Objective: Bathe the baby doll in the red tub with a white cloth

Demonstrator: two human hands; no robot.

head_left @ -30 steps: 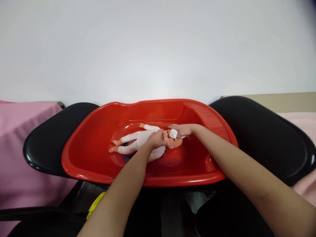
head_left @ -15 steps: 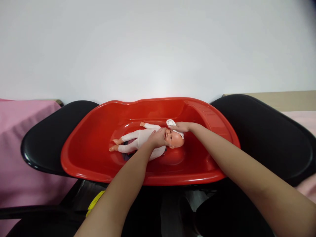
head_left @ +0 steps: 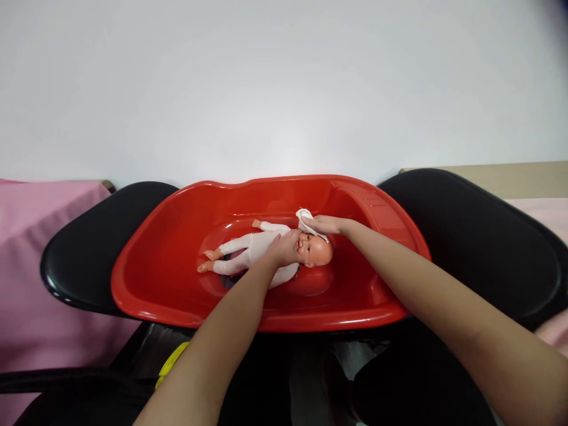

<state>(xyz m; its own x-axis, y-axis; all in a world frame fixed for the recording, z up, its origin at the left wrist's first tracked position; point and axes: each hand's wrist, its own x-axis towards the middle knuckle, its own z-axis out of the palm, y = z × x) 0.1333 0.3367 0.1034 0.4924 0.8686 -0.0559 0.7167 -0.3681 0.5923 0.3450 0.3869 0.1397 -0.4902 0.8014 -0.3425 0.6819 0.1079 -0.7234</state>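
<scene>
A baby doll (head_left: 264, 245) in white clothing lies on its back in a red baby bathtub (head_left: 153, 260), its head to the right and its feet to the left. My left hand (head_left: 284, 247) is closed around the doll at the neck and upper chest, hiding its chin area. In my right hand (head_left: 326, 224) is a white cloth (head_left: 305, 216), held against the far side of the doll's head. Under the doll's legs some dark material (head_left: 231, 278) shows.
The tub rests across black padded surfaces (head_left: 95, 248), one reaching out on each side. Pink fabric (head_left: 39, 248) hangs at the left. A white wall (head_left: 284, 89) rises behind the tub. Something yellow (head_left: 171, 362) shows beside my left forearm.
My right hand and the cloth have shifted slightly up and away from the doll's head. My left hand keeps its hold, and the doll has hardly moved.
</scene>
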